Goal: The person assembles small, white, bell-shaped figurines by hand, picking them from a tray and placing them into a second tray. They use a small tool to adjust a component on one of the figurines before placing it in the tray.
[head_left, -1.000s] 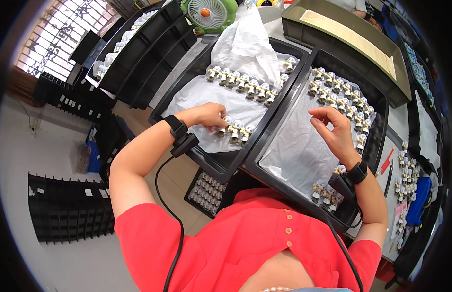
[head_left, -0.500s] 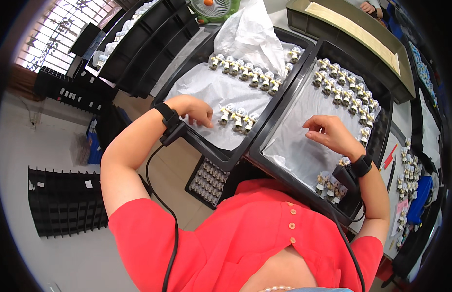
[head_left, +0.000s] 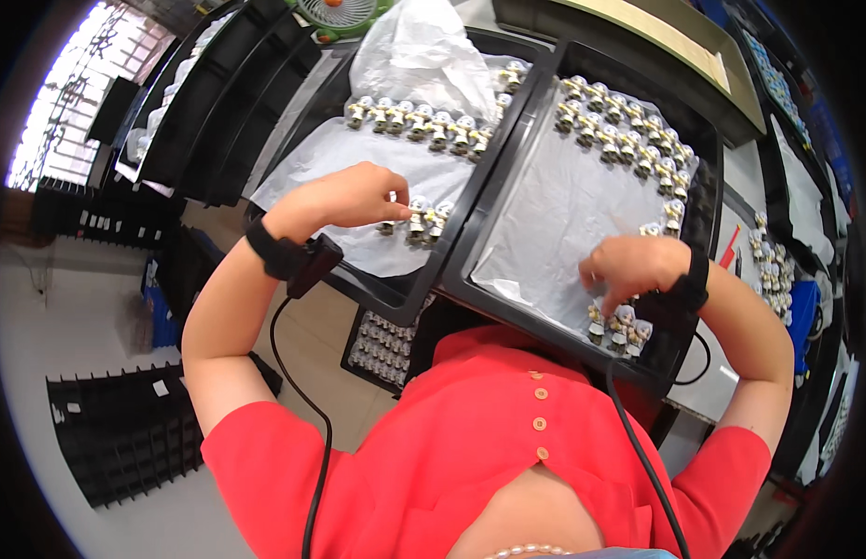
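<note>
Sorting step, I judge: left hand (head_left: 354, 194) pinches a small silver-white fitting (head_left: 392, 224) in the left black plastic tray (head_left: 409, 300); right hand (head_left: 631, 265), right of that tray, grip curled over similar fittings (head_left: 617, 328); next needs careful placement.

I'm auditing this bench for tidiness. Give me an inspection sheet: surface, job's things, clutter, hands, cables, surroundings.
Surface: two black trays, left tray and right tray, each lined with a clear plastic sheet.
Job's things: rows of small white parts in both trays; a small cluster at the right tray's near edge.
Clutter: loose parts on the bench at right.
Hands: left hand fingers parts in the left tray; right hand curled over the cluster.
Cables: black cable from the left wrist strap; another at the right.
Surroundings: green fan, black racks.
</note>
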### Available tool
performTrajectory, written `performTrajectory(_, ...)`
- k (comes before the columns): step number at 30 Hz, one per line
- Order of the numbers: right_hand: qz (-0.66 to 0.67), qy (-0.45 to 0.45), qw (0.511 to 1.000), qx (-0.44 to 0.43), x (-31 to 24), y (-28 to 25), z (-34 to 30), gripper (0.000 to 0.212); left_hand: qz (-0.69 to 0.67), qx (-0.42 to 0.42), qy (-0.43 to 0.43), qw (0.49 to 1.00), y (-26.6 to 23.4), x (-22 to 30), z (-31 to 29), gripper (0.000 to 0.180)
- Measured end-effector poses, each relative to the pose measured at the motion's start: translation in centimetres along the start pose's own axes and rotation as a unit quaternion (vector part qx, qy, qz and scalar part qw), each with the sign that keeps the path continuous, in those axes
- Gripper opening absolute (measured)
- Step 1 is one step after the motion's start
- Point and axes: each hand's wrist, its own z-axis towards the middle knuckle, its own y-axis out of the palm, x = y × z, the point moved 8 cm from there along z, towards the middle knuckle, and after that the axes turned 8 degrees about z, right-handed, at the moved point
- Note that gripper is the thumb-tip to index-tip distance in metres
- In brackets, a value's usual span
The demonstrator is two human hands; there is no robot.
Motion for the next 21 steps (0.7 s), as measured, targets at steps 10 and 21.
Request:
performTrajectory(10,-0.024,0.03,0.998,-0.043,-0.3,1.9,1.1,0.044,-0.079,-0.024,-0.091,0.992,3.3,-4.3,2.3,0.047)
performTrajectory(21,0.013,0.003,1.0,-0.007,-0.5,1.5,0.7,0.047,-0.044,0.035,-0.026,0.998,4.0,-5.3,5.4,0.044)
